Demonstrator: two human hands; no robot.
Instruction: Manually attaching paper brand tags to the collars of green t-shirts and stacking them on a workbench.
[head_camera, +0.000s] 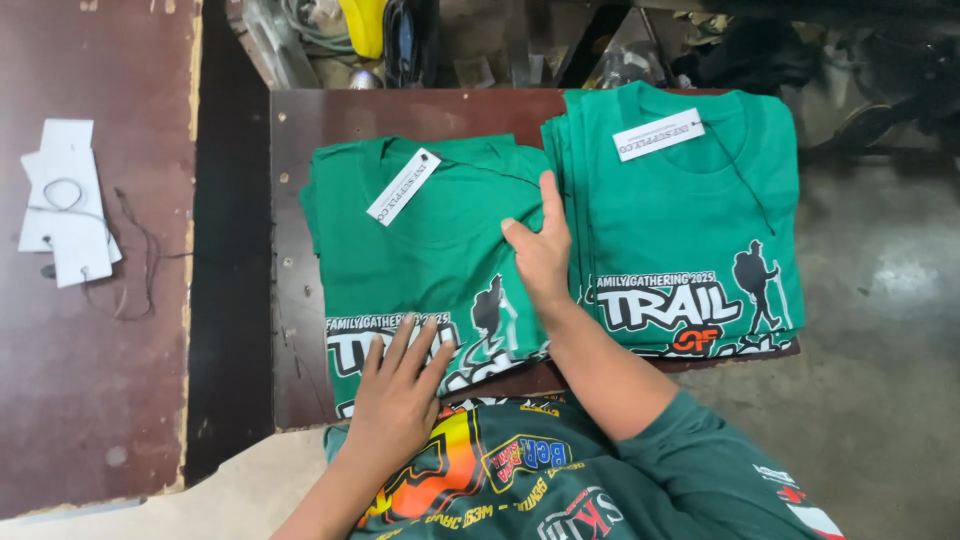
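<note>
Folded green shirt (430, 250) lies on the desk (300, 120) under both hands: left hand (400, 385) flat, open on its print, right hand (540, 255) open, pressing its right edge; smoothing step, next needs even pressure

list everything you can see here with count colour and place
folded shirt: one, green with white and black print, left on the dark table, under both hands
shirt stack: one pile, green, right on the table
hang tags: two, white, one on each collar
dark table: one, brown, centre
side board: one, reddish brown, far left
loose tags with string: a few, white, on the side board
clutter: mixed, yellow and black, behind the table
left hand: flat on the folded shirt's print
right hand: on the folded shirt's right edge
</note>
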